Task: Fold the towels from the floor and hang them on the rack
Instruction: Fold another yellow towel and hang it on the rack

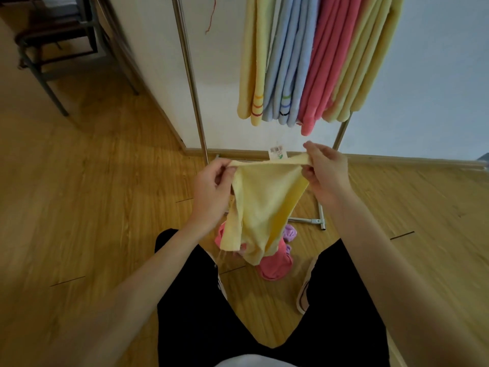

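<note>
The left hand [211,190] pinches one top corner of a pale yellow towel [264,205], thumb and curled fingers closed on the cloth at about 9 o'clock from the towel's middle. The right hand [326,172] pinches the opposite top corner at about 2 o'clock, thumb under and fingertips over the hem, the other fingers loosely bent. Between the two hands the top hem runs taut and nearly level, a little higher on the right, with a small white label [277,152] standing up from it near the right hand. The towel's long axis hangs downward toward 6 o'clock; its body sags and narrows, with the left side folded over itself, and its lower end dangles just above a pile of pink towels [275,266] and a purple cloth [289,231] on the wooden floor [105,207]. The person's black trousers [238,313] flank this pile. At 12 o'clock stands the metal rack [190,83], its left post upright and its foot bar near the right hand; yellow, blue and pink towels [312,59] hang folded from it, packed side by side. The rack's left portion, between the post and the hung towels, shows only white wall behind it. A dark chair [53,49] stands at 10 o'clock, well apart.
</note>
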`<state>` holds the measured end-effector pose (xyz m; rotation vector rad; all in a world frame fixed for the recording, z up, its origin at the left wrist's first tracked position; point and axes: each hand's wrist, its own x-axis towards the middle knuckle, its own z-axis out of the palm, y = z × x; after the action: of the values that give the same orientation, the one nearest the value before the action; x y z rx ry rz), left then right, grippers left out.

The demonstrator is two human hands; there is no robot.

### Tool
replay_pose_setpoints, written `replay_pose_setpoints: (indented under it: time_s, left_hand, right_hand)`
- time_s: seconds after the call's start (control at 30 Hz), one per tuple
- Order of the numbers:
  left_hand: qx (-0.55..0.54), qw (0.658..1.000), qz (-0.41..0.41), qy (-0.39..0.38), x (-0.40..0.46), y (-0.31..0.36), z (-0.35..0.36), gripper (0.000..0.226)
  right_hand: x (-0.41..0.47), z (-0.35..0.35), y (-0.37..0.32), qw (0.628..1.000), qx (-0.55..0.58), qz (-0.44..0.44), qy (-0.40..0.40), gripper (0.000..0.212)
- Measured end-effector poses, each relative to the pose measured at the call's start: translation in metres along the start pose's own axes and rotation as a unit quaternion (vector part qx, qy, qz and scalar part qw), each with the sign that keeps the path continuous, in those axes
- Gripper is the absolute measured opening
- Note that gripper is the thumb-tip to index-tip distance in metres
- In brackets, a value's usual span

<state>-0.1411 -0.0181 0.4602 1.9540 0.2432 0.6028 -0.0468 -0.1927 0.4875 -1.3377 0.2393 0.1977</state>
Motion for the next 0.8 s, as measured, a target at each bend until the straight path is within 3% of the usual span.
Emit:
replay_pose_setpoints:
  time_s: [0.13,0.23,0.3,0.37,0.5,0.6,0.73,0.8]
  left_hand:
    - [-0.038,0.998,-0.04,0.008,0.003,0.012,-0.001,0.023]
    - [-0.072,0.995,-0.07,0.012,0.005,0.022,-0.003,0.022]
    - [-0.077,0.994,-0.081,0.018,0.006,0.028,-0.004,0.021]
    - [-0.071,0.994,-0.086,0.021,0.008,0.032,-0.006,0.019]
    - [-0.077,0.991,-0.107,0.021,0.01,0.038,-0.009,0.013]
    - [-0.087,0.988,-0.121,0.029,0.012,0.044,-0.011,0.013]
    - [-0.088,0.987,-0.128,0.04,0.014,0.051,-0.013,0.013]
    - [-0.095,0.985,-0.133,0.053,0.016,0.054,-0.014,0.014]
  right_hand:
    - [-0.004,-0.019,0.023,0.996,-0.003,0.033,-0.084,0.005]
    - [-0.011,-0.028,0.038,0.987,-0.035,0.026,-0.155,0.02]
    - [-0.015,-0.03,0.045,0.976,-0.104,-0.005,-0.192,0.034]
    - [-0.018,-0.029,0.052,0.956,-0.208,-0.074,-0.193,0.034]
    - [-0.017,-0.022,0.068,0.899,-0.343,-0.228,-0.151,0.009]
    - [-0.014,-0.024,0.078,0.847,-0.408,-0.315,-0.128,0.016]
    - [-0.017,-0.024,0.087,0.747,-0.469,-0.45,-0.138,0.024]
    - [-0.021,-0.024,0.089,0.725,-0.47,-0.48,-0.153,0.025]
